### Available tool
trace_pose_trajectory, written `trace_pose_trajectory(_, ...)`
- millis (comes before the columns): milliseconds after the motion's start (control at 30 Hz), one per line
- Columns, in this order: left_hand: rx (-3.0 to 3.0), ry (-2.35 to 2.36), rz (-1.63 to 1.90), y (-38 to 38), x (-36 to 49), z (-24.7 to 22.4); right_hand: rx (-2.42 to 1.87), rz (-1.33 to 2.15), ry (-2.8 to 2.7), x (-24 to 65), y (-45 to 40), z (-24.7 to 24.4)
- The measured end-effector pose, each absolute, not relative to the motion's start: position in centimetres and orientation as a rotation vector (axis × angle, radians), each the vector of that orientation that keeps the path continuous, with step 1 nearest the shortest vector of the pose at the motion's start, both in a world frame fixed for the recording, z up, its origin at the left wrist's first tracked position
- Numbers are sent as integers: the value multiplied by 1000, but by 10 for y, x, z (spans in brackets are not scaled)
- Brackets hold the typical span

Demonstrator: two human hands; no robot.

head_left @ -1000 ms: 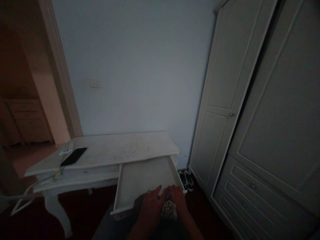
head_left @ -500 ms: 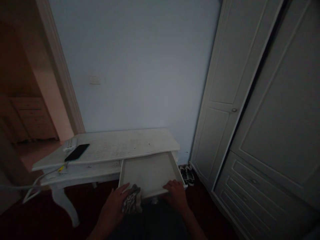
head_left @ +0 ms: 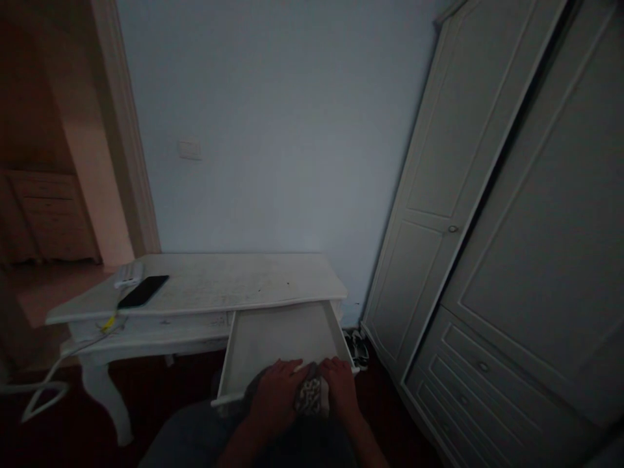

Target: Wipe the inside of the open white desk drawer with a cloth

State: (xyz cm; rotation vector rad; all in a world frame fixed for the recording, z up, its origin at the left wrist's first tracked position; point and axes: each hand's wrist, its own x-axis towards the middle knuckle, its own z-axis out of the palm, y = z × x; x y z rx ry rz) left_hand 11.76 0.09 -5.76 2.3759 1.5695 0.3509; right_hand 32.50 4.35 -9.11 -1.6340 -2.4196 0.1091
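Note:
A patterned dark and light cloth (head_left: 311, 395) lies between my two hands at the front edge of an open drawer (head_left: 280, 335). My left hand (head_left: 279, 393) is closed on the cloth, over the front left part of the drawer. On the cloth's right side, my right hand (head_left: 340, 385) grips it near the drawer's front right corner. The drawer is pulled out from a white table (head_left: 244, 276), and its visible floor is bare. My fingertips are dim and partly hidden.
A phone (head_left: 143, 292) and a white power strip (head_left: 129, 275) with a cable rest at the table's left end. Shoes (head_left: 359, 351) stand on the floor to the right, beside a tall wardrobe (head_left: 419, 266). A doorway opens at the left.
My left hand has moved right with the cloth, closer to my right hand. My right hand now touches the cloth. The view has shifted slightly.

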Motion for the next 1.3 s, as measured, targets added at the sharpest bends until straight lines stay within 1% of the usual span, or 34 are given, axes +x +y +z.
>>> trace_pose_trajectory(100,2390,1604,332,-7,86,-57,-1594,136,-2394,327,42,-93)
trace_pose_trajectory(200,2275,1848,264,-18,49,-51,-1567,179,-2349,329,41,-95)
trace_pose_trajectory(267,2178,1929,265,-23,27,-52,-1566,203,-2338,328,41,-94)
trace_pose_trajectory(333,2123,1889,406,-24,10,-59,-1574,217,-2339,327,40,-92)
trace_pose_trajectory(467,2008,1691,858,-18,-14,-80,-1587,220,-2336,325,39,-88)
trace_pose_trajectory(533,1950,1636,1008,-11,-22,-83,-1593,218,-2338,325,38,-87)
trace_pose_trajectory(767,1857,1701,1238,13,-43,-63,-1608,214,-2364,325,38,-83)
trace_pose_trajectory(1033,1988,1835,1177,43,-43,-48,-1603,190,-2354,324,36,-81)
trace_pose_trajectory(1167,1936,1956,1193,58,-39,-45,-1613,189,-2359,325,35,-80)
trace_pose_trajectory(1300,1839,1933,1186,60,-46,-47,-1620,209,-2351,323,34,-79)
